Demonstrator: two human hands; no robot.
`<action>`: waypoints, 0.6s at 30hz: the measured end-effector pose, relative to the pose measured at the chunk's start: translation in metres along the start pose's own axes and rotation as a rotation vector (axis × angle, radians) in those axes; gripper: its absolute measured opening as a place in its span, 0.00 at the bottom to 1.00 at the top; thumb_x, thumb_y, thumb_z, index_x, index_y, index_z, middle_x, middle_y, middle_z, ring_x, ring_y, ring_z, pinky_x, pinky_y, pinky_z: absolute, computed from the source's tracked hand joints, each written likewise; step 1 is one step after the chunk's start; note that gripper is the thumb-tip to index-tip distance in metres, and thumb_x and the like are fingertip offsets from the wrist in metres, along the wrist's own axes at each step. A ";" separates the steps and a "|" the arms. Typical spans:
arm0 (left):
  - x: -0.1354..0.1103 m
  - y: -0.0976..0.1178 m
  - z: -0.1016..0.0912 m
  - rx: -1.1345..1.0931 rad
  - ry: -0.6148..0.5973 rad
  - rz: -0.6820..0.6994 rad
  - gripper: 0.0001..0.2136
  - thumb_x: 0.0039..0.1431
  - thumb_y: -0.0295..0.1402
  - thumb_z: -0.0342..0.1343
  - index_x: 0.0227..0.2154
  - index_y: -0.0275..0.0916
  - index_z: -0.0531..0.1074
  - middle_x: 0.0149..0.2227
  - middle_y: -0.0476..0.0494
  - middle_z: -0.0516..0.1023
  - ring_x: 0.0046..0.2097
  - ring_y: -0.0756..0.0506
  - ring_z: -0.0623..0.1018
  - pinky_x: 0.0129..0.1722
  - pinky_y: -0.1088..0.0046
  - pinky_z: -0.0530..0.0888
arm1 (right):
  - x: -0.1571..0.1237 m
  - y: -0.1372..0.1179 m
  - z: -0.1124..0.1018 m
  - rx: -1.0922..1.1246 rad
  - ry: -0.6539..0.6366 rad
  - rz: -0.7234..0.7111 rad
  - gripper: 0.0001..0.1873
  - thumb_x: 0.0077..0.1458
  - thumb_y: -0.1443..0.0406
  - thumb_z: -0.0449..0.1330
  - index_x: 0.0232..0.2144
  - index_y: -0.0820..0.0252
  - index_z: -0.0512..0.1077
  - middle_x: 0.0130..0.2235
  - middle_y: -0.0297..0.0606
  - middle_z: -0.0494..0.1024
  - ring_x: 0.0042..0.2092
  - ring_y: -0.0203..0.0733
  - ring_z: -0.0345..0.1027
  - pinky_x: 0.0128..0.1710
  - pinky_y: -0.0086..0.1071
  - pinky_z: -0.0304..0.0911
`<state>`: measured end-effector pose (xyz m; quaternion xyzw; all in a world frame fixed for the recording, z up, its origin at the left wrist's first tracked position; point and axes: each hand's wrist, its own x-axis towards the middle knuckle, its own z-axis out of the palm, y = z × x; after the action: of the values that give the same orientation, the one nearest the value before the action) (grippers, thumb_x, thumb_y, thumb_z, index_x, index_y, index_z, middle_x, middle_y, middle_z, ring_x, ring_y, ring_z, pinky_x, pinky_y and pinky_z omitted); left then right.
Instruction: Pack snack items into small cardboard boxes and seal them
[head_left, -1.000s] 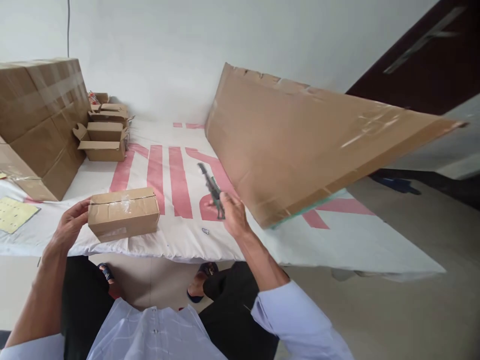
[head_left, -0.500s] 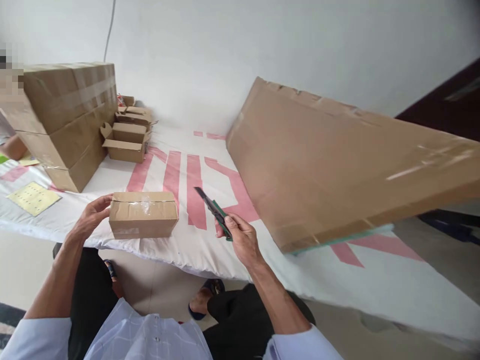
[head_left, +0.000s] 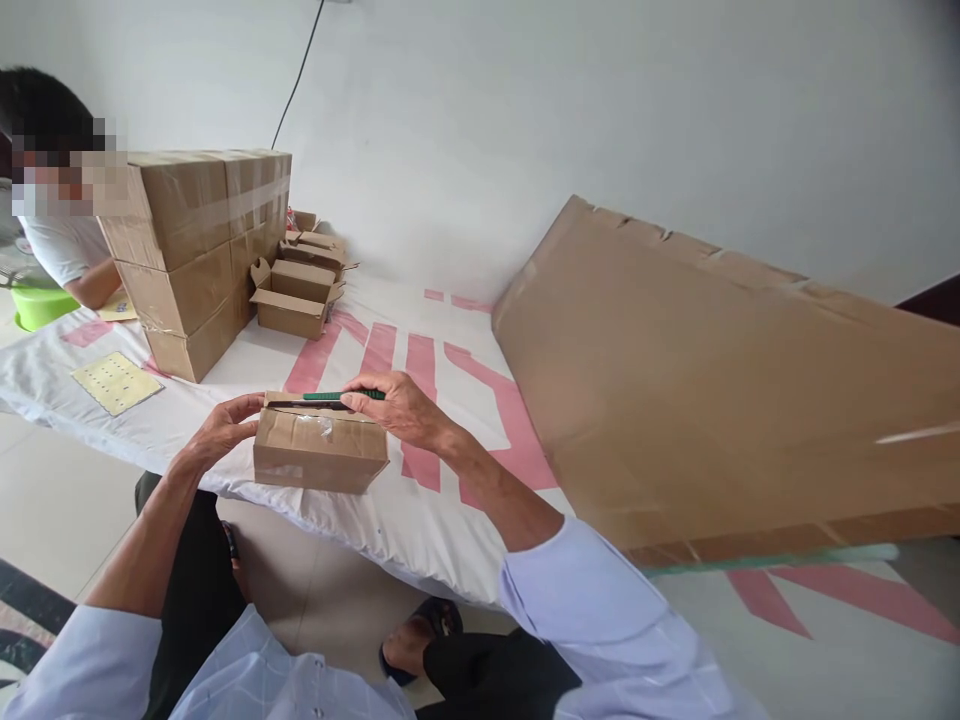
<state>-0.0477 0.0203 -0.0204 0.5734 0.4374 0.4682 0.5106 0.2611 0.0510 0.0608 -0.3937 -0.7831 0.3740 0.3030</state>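
A small cardboard box (head_left: 315, 458), with a strip of clear tape across its top seam, sits near the front edge of the cloth-covered table. My left hand (head_left: 223, 430) grips the box's left end between thumb and fingers. Over the top of the box, my right hand (head_left: 394, 408) holds a green utility knife (head_left: 322, 397). Its dark blade points left and lies along the far part of the box top; whether it touches the cardboard I cannot tell.
Taped cardboard boxes (head_left: 202, 270) are stacked at the left, with several small opened boxes (head_left: 292, 315) beside them. A yellow dotted card (head_left: 116, 383) lies in front. A large cardboard sheet (head_left: 720, 400) covers the right side. Another person (head_left: 64, 245) is at far left by a green basin (head_left: 41, 308).
My right hand has brought the utility knife leftward from beside the box to its top. My left hand stays on the box. The view has shifted left, bringing the other person into sight.
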 end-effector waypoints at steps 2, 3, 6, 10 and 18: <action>0.000 0.001 0.000 0.005 -0.006 0.005 0.27 0.51 0.49 0.78 0.51 0.41 0.88 0.60 0.35 0.86 0.67 0.26 0.78 0.73 0.45 0.66 | 0.004 0.000 0.001 -0.029 -0.013 -0.004 0.17 0.63 0.51 0.62 0.35 0.56 0.84 0.36 0.37 0.83 0.37 0.42 0.70 0.37 0.35 0.61; 0.000 0.001 0.000 0.006 -0.008 0.009 0.26 0.52 0.49 0.78 0.51 0.41 0.88 0.60 0.35 0.86 0.67 0.26 0.78 0.73 0.45 0.66 | 0.005 0.000 0.001 -0.044 -0.019 -0.006 0.17 0.63 0.52 0.62 0.35 0.56 0.84 0.36 0.37 0.83 0.37 0.42 0.70 0.37 0.35 0.61; -0.001 -0.001 0.000 0.001 -0.006 0.018 0.25 0.52 0.48 0.78 0.51 0.42 0.88 0.60 0.36 0.86 0.67 0.27 0.79 0.71 0.48 0.69 | 0.007 -0.003 -0.001 -0.092 -0.034 -0.005 0.17 0.63 0.52 0.61 0.35 0.57 0.83 0.34 0.35 0.82 0.35 0.40 0.68 0.35 0.35 0.59; 0.000 -0.002 0.000 0.017 -0.022 0.023 0.25 0.55 0.49 0.76 0.52 0.43 0.88 0.61 0.36 0.85 0.68 0.28 0.78 0.72 0.49 0.68 | 0.013 -0.011 -0.004 -0.158 -0.052 -0.002 0.16 0.63 0.54 0.61 0.35 0.57 0.83 0.32 0.34 0.80 0.33 0.39 0.65 0.34 0.34 0.57; 0.000 0.007 0.002 0.047 -0.017 0.038 0.24 0.53 0.50 0.77 0.50 0.44 0.89 0.59 0.36 0.86 0.67 0.27 0.79 0.71 0.48 0.70 | 0.027 -0.032 -0.012 -0.285 -0.122 -0.010 0.14 0.63 0.58 0.61 0.35 0.57 0.85 0.32 0.34 0.80 0.34 0.38 0.66 0.35 0.34 0.54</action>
<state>-0.0460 0.0194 -0.0136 0.5975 0.4330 0.4622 0.4917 0.2446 0.0646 0.0980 -0.4054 -0.8471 0.2809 0.1978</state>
